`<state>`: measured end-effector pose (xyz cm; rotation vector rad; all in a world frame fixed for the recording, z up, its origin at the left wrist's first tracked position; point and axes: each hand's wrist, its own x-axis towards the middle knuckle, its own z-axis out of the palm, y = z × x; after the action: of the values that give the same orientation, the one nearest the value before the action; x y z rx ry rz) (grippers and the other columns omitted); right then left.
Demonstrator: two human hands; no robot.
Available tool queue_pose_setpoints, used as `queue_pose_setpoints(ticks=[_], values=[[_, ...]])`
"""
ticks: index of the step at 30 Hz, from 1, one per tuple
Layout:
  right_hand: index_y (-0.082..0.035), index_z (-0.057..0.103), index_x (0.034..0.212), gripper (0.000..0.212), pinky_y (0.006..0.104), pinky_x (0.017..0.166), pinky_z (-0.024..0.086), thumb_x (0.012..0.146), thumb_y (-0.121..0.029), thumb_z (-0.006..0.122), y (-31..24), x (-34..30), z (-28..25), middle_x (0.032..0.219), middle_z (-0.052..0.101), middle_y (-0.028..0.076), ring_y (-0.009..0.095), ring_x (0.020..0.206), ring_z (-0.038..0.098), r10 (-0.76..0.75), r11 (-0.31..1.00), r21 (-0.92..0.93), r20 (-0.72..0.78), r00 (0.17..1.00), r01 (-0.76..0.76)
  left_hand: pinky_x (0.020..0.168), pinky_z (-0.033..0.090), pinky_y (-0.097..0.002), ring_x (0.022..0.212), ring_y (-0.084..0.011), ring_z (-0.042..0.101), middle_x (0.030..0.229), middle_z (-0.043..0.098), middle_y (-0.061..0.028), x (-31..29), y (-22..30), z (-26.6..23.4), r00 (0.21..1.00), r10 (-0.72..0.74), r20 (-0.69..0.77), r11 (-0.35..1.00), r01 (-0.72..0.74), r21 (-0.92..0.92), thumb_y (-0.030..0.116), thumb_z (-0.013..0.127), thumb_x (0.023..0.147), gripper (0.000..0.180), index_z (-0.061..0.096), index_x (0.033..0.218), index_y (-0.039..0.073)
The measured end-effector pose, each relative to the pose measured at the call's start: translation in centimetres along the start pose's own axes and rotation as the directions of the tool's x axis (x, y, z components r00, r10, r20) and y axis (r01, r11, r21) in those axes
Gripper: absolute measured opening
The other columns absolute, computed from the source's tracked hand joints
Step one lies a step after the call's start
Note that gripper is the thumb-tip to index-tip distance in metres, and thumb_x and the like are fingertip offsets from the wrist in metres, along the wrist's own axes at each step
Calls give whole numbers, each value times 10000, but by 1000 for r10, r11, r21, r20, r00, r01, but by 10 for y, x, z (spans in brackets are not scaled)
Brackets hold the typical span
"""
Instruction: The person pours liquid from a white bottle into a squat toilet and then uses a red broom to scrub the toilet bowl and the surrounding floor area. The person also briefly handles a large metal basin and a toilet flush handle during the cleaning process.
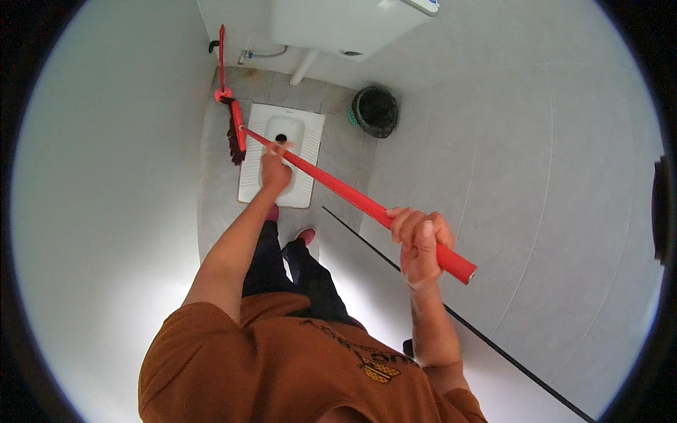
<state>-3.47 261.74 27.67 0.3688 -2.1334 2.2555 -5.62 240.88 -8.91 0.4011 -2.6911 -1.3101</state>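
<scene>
A broom with a long red handle [342, 191] slants across the view. Its red head with dark bristles [235, 144] is at the floor along the left wall, beside the squat toilet [300, 182]. My right hand [423, 240] is wrapped round the handle near its upper end, whose tip sticks out past my fist. Lower down the shaft, above the toilet pan, my left hand [277, 169] is closed round the handle; its fingers are partly smeared. A red toilet brush [222, 70] stands in the far left corner, close behind the broom head.
A white cistern [345, 25] hangs on the far wall, with a white pipe [304, 67] below it. A black-lined bin [375, 111] stands right of the toilet. Tiled walls close in on both sides. A dark strip [508, 359] runs along the lower right.
</scene>
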Motion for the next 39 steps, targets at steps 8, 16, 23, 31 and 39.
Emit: queue_pose_setpoints(ticks=[8, 16, 23, 31, 39], values=[[-77, 456, 673, 283, 403, 742, 500, 938, -122, 547, -40, -7, 26, 660, 566, 48, 186, 603, 561, 144, 961, -233, -33, 989, -148, 963, 393, -443, 898, -299, 629, 820, 664, -76, -26, 25, 48, 851, 255, 458, 959, -161, -234, 66, 714, 662, 276, 654, 912, 165], [-145, 360, 699, 312, 477, 715, 524, 952, -239, 514, -101, 3, -29, 542, 449, 10, 164, 437, 442, -110, 993, 27, -90, 990, 112, 902, 408, -465, 834, -302, 612, 809, 662, -53, -47, 113, -16, 873, 361, 328, 921, -279, -272, 194, 707, 787, 120, 675, 896, 156], [-119, 409, 699, 237, 482, 753, 515, 919, -132, 495, -67, -3, -31, 535, 440, 2, 139, 461, 405, -5, 981, 194, 149, 989, -24, 635, 426, -394, 634, -265, 559, 620, 578, -52, -33, 64, -45, 935, 213, 285, 965, -156, -209, 195, 730, 783, 110, 653, 851, 157], [-86, 409, 572, 331, 395, 494, 466, 819, -171, 611, -103, -6, 14, 455, 426, 45, 188, 385, 411, -42, 988, -149, 36, 998, 47, 675, 449, -406, 724, -280, 615, 689, 630, -50, -36, 100, 2, 827, 239, 510, 946, -81, -313, 197, 675, 805, 118, 672, 921, 179], [-40, 456, 576, 272, 474, 661, 505, 772, -113, 629, -78, -6, 4, 564, 523, 92, 241, 539, 540, 4, 992, -127, 109, 994, 10, 663, 450, -416, 677, -239, 619, 670, 633, -26, 62, 69, -9, 883, 391, 260, 918, -353, -181, 160, 652, 782, 105, 665, 876, 205]])
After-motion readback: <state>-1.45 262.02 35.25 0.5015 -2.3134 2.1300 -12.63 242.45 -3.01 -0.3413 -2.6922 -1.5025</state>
